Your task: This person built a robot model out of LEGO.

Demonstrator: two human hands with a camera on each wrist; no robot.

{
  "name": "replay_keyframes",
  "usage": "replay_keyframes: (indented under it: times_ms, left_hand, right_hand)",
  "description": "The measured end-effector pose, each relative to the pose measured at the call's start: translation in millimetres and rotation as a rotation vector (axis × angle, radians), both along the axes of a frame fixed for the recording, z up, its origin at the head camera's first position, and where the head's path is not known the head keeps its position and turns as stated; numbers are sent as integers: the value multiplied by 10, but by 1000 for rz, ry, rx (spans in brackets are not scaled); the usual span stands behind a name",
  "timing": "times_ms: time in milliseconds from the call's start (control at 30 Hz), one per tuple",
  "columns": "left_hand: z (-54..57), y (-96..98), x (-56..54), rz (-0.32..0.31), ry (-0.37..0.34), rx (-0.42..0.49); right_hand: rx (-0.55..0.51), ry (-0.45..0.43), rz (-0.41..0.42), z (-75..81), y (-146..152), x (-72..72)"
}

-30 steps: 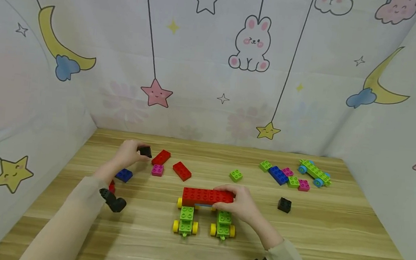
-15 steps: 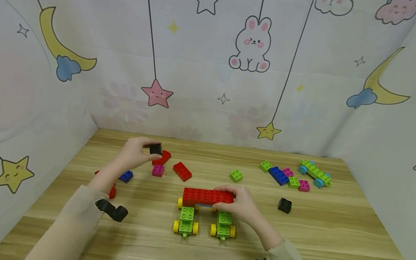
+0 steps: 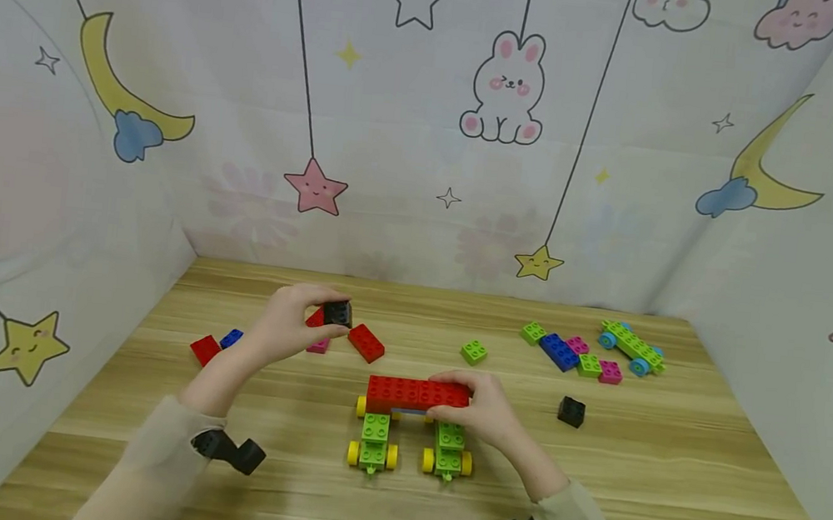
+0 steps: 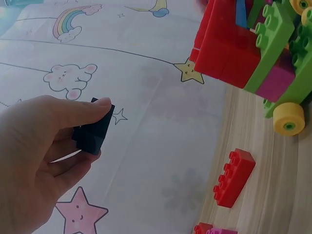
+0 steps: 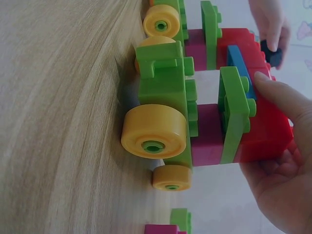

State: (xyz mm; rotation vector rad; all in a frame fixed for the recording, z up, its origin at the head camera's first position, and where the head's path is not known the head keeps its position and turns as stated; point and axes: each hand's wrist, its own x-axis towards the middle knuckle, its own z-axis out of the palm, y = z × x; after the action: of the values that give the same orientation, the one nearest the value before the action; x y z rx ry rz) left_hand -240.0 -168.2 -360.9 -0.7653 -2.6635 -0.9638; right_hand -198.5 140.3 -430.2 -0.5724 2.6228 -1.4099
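Observation:
Between thumb and fingers, my left hand (image 3: 293, 328) pinches a small black toy brick (image 3: 338, 313), lifted above the table at the back left. In the left wrist view the black brick (image 4: 95, 127) shows up against the white cloth. My right hand (image 3: 481, 408) grips the right end of the red brick layer (image 3: 404, 393) on a built toy. That layer spans two green wheeled bases (image 3: 373, 440) with yellow wheels. From the right wrist, magenta bricks (image 5: 207, 127) show between the green bases and upper green plates, and a blue piece (image 5: 240, 68) lies under the red layer.
Red bricks (image 3: 367, 343) and a blue one (image 3: 231, 338) lie at the left. At the back right are a blue brick (image 3: 558, 351), green and magenta bricks, and a green car base (image 3: 632, 345) with blue wheels. Another black brick (image 3: 571, 411) sits right of the toy.
My left hand has carried the black brick rightward, from the far left toward the built toy. The right hand keeps its grip on the red layer, and the toy has stayed in place.

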Motion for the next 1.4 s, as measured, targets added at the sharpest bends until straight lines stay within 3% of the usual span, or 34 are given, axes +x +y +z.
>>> replay_keyframes:
  times_ms: [233,467,733,967,1400]
  left_hand:
    - [-63,97,90,-57,66,33]
    - [-103,190,187,-82,65,64]
    - [-222,278,274,-129,121,15]
    - [-311,310,325,-182,70,46]
    - [-408,303,312,-261,74,47]
  right_hand:
    - [-4,-3,2,-14,6,-3]
    - [-6,1,4,-30,13,-10]
    - [-17,9,10,-34,11,-13]
    - [-16,0,0,-45,8,-12]
    - [-16,7,-3,-47,6,-10]
